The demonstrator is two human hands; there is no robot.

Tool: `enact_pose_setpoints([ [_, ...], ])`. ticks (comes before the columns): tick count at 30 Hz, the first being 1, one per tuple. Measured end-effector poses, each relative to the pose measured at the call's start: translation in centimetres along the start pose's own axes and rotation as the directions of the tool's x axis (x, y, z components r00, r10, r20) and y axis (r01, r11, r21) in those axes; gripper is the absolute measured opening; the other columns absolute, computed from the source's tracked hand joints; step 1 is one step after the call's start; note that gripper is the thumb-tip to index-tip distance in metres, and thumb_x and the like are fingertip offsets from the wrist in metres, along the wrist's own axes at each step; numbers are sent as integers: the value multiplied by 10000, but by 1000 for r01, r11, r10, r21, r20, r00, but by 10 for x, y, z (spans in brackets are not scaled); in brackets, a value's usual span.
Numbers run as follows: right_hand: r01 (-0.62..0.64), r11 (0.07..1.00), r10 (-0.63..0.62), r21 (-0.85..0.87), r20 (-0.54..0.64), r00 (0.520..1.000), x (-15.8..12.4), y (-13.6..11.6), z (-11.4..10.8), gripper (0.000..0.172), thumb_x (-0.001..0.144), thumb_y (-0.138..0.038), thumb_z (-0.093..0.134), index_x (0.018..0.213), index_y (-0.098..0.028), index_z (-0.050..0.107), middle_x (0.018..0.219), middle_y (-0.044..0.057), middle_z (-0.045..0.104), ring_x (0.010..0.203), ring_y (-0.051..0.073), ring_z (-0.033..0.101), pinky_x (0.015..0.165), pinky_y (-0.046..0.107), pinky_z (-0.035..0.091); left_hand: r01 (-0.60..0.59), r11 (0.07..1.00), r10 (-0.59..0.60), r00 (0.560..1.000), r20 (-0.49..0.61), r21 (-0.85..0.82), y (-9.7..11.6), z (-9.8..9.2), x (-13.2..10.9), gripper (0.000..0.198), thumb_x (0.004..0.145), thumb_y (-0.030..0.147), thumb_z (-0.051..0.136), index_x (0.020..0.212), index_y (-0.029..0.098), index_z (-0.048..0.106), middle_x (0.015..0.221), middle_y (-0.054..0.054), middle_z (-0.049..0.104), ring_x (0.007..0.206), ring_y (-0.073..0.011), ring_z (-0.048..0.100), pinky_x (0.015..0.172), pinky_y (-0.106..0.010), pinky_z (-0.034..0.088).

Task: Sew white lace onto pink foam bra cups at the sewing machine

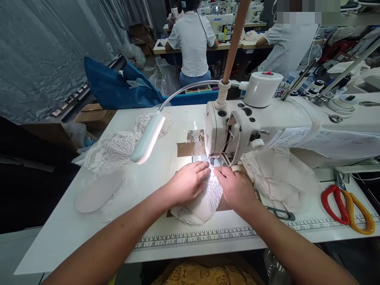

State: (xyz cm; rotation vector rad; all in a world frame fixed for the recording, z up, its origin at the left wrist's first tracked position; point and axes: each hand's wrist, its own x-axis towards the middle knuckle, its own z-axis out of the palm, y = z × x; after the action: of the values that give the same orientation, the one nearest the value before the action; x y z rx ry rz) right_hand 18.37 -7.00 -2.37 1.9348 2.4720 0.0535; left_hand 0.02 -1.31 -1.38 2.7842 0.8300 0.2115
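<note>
A white lace-edged fabric piece [204,200] lies beneath the needle area of a white sewing machine [216,130]. My left hand [190,180] rests on its left side, fingers drawn together against the fabric close to the presser foot [212,158]. On the other side my right hand [234,186] has its fingers curled at the lace edge, just in front of the foot. What the undersides of both hands grip is partly hidden. Bright light falls on the fabric at the needle.
Lace pieces [113,148] and an oval pale fabric piece [99,192] lie left. A lamp [148,136] hangs over the table. White fabric [279,174], dark thread snips [280,213] and red-and-yellow-handled scissors [347,208] lie right. A ruler strip [202,238] lines the front edge. Co-workers sit beyond.
</note>
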Motion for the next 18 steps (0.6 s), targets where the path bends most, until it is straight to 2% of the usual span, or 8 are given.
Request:
enact_pose_setpoints([
  [4,-11,1000,11,4,33,999,3,-1,-1,418,875,-33,422,1201,-192,629,881,103,685,689,190,579,577,309,334,-61,998,60,996,67,10,-13,-4,7,454,855,173,511,1301,93,542,1368,-165,523,1243,-289,500,1057,-469,423],
  [8,11,999,-10,39,-10,1000,2,3,3,407,859,-35,422,1163,-193,642,849,83,676,649,180,563,548,307,313,-88,996,83,988,131,31,-22,-8,7,476,849,148,494,1322,102,522,1403,-165,487,1264,-301,478,1052,-492,407],
  [10,34,996,-30,86,-53,998,-1,8,6,389,858,-47,417,1124,-196,658,838,75,667,653,172,560,551,297,322,-87,996,82,990,115,36,-21,-11,2,452,859,127,469,1305,106,536,1399,-165,490,1279,-310,459,1055,-517,386],
  [12,52,985,-37,164,-95,995,-4,13,7,394,855,-52,402,1115,-198,659,861,66,666,673,165,566,565,282,343,-82,996,81,995,54,16,-15,-12,-4,398,877,121,445,1253,119,574,1365,-156,522,1269,-303,460,1047,-513,384],
  [15,69,952,-41,298,-100,994,-8,20,5,398,857,-66,380,1122,-193,649,916,62,670,726,167,583,596,267,381,-59,998,58,998,-34,-30,-1,-11,-9,310,902,220,484,1172,126,605,1200,-147,608,1095,-278,548,915,-447,466],
  [18,71,923,-58,378,-46,997,-12,26,-3,369,860,-89,394,1105,-178,655,955,75,673,798,181,596,636,267,416,6,1000,-6,998,-61,1,9,-3,-9,222,916,240,461,910,123,649,868,-108,633,796,-224,565,696,-360,467],
])
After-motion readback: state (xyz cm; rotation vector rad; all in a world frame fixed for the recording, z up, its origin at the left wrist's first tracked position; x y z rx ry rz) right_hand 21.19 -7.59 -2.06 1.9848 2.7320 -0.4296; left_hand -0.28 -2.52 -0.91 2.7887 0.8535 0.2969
